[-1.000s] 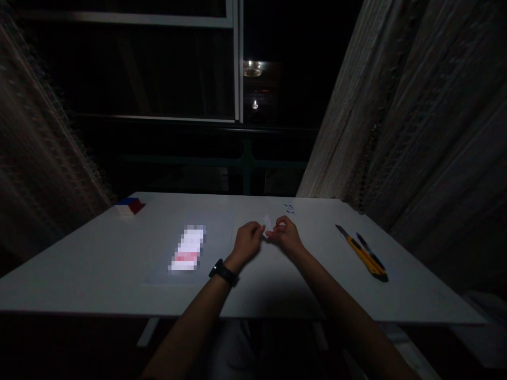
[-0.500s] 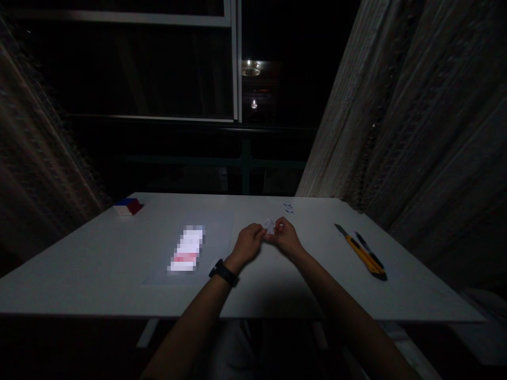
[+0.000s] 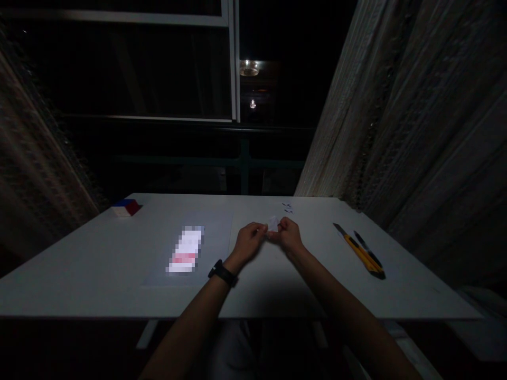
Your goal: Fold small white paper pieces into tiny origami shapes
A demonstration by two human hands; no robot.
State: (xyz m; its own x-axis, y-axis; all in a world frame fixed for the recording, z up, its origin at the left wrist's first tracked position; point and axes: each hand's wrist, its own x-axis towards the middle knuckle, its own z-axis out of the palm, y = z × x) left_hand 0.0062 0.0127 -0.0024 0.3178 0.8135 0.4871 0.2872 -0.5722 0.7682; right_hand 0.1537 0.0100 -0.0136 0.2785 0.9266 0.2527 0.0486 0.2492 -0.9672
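Note:
A small folded piece of white paper (image 3: 273, 222) is held up between my two hands, just above the white table. My left hand (image 3: 250, 241), with a dark watch (image 3: 222, 273) on its wrist, pinches the paper's left side between thumb and fingers. On the other side my right hand (image 3: 290, 235) grips it with curled fingers and thumb. The exact folds are too dim to make out. Just beyond the right hand lie small white scraps with dark marks (image 3: 288, 208).
On the table (image 3: 99, 264), a lit phone (image 3: 186, 249) rests on a pale sheet (image 3: 217, 232) at left. A coloured cube (image 3: 125, 207) sits at the far left corner. To the right lie a yellow utility knife (image 3: 358, 250) and a dark pen (image 3: 367, 248). Curtains (image 3: 344, 105) hang on both sides.
The paper has shifted slightly to the right and turned between my fingers; its pointed outline now looks broader. Both hands have moved a little to the right with it.

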